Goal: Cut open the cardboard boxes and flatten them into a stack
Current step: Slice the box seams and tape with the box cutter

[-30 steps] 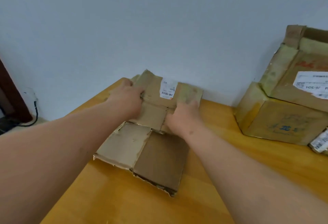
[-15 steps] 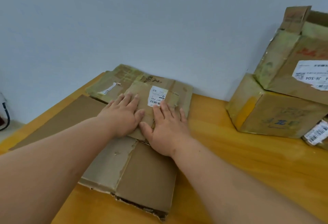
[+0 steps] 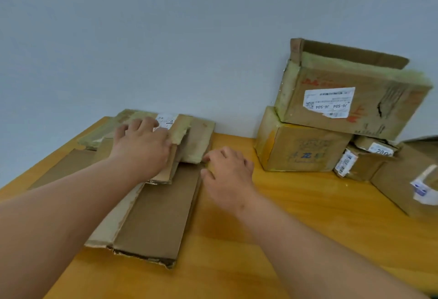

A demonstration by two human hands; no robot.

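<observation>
While your left hand [image 3: 142, 147] lies flat on the stack [image 3: 156, 204] of flattened cardboard, fingers straight and spread, its palm presses the top piece, the one with the white label [image 3: 166, 121] just past your fingertips. Your right hand [image 3: 227, 175] sits at the stack's right edge, fingers loosely bent with the tips touching or almost touching the edge of the top piece; you hold nothing in it, though whether it rests on the table [image 3: 308, 227] or hovers just above is hard to tell. Your stack lies on the left part of the wooden table, its far end close to the pale wall [image 3: 189, 38], and the torn lower sheets stick out toward you. To your right, well apart from the stack, uncut boxes stand against the wall: a big box [image 3: 301, 149] with an open-topped labelled box [image 3: 350, 99] sitting on it, a small box [image 3: 365, 161] tucked beside them, and another box [image 3: 407, 180] at the frame's right edge.
</observation>
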